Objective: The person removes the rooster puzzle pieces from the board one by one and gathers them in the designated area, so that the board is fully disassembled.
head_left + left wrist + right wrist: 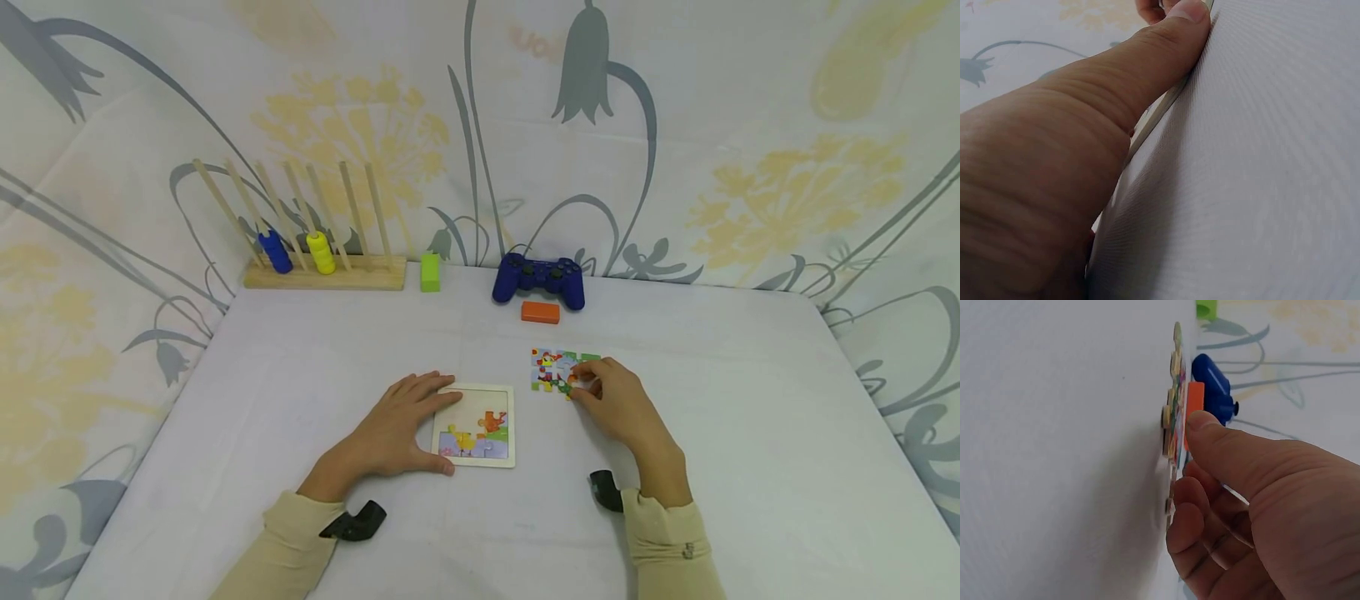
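Observation:
A small square puzzle tray with a pale wooden frame lies on the table, its lower part and right side filled with jigsaw pieces. My left hand holds it by opposite edges, thumb at the near edge and fingertips at the far one. In the left wrist view the thumb presses along the frame's side. Right of the tray lies a group of colourful puzzle pieces, partly joined. My right hand has thumb and index finger around a puzzle piece at the group's right side; the fingers partly hide it.
Behind the pieces lie an orange block and a blue game controller. A green block stands by a wooden peg rack with blue rings and yellow rings. A flower-patterned cloth hangs behind the table.

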Motion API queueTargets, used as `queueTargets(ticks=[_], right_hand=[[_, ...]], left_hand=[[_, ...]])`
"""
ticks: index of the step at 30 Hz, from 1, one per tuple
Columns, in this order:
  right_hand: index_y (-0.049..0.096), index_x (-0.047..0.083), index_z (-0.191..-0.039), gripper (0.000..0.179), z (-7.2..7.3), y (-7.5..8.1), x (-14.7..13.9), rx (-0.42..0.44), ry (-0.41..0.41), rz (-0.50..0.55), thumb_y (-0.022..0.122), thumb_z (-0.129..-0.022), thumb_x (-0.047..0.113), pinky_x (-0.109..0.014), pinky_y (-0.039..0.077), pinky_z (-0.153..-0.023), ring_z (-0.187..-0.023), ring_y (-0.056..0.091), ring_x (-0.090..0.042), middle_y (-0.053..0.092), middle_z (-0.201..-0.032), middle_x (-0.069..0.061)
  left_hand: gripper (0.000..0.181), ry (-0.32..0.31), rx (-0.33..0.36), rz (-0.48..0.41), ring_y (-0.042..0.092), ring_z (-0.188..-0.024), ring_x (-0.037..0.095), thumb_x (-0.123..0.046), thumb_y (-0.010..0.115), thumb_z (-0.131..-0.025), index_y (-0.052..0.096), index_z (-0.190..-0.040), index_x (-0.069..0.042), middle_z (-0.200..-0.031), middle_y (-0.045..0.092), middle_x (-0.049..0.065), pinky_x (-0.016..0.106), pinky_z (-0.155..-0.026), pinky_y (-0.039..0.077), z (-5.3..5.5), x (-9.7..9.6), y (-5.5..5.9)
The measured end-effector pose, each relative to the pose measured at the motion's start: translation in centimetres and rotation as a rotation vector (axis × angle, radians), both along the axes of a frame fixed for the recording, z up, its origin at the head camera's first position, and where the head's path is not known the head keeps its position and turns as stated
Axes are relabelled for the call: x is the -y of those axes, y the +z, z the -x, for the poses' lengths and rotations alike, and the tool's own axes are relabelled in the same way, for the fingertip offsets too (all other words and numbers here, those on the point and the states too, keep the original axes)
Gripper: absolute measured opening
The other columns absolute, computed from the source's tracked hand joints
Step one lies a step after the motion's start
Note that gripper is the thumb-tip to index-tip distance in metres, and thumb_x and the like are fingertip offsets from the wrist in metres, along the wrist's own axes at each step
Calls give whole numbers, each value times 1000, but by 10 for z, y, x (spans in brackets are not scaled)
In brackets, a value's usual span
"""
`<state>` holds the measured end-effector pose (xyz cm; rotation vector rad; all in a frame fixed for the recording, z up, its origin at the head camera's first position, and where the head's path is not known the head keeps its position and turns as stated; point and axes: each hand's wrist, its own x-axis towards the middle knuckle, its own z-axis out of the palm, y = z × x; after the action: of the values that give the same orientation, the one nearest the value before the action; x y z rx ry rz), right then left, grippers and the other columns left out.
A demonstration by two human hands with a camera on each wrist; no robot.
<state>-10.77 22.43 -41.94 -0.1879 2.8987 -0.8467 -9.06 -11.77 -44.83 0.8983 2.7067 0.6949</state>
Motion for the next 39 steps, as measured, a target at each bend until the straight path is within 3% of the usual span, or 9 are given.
queueTargets(ticks=[10,18,25,32,39], right_hand=[[69,2,-118,29,-2,6,27,-28,90,-15,73,-95,19,-31,50,-75,-86,59,-17,64,-106,-9],[67,12,-129,42,-11,12,56,76,161,-25,78,-91,27,-31,50,-79,-92,57,-15,64,-117,-2],[69,16,-126,44,-17,11,79,111,253,-66,83,-86,27,-31,51,-82,-89,55,-11,63,-115,4],[71,13,-125,45,-21,11,88,107,274,-121,85,-84,25,-34,53,-88,-88,55,-12,64,-115,2],[74,13,-121,39,-23,14,93,104,298,-126,84,-85,22,-34,54,-84,-82,54,-11,66,-109,1]], left_hand=[[97,-2,3,-5,24,-157,29,-62,83,-74,48,-153,-19,-166,34,2,53,-130,17,-1,0,0],[96,-11,-1,1,24,-158,29,-64,82,-75,48,-153,-19,-167,33,2,53,-130,17,1,-1,0],[97,-16,4,-7,24,-158,29,-64,81,-75,48,-153,-19,-167,33,2,54,-130,17,1,-1,1],[97,-16,-4,-15,25,-157,30,-65,82,-74,49,-152,-18,-166,34,3,55,-129,18,1,-1,1],[97,-11,2,-17,24,-157,30,-64,82,-74,49,-152,-17,-166,34,3,55,-130,17,0,0,2]])
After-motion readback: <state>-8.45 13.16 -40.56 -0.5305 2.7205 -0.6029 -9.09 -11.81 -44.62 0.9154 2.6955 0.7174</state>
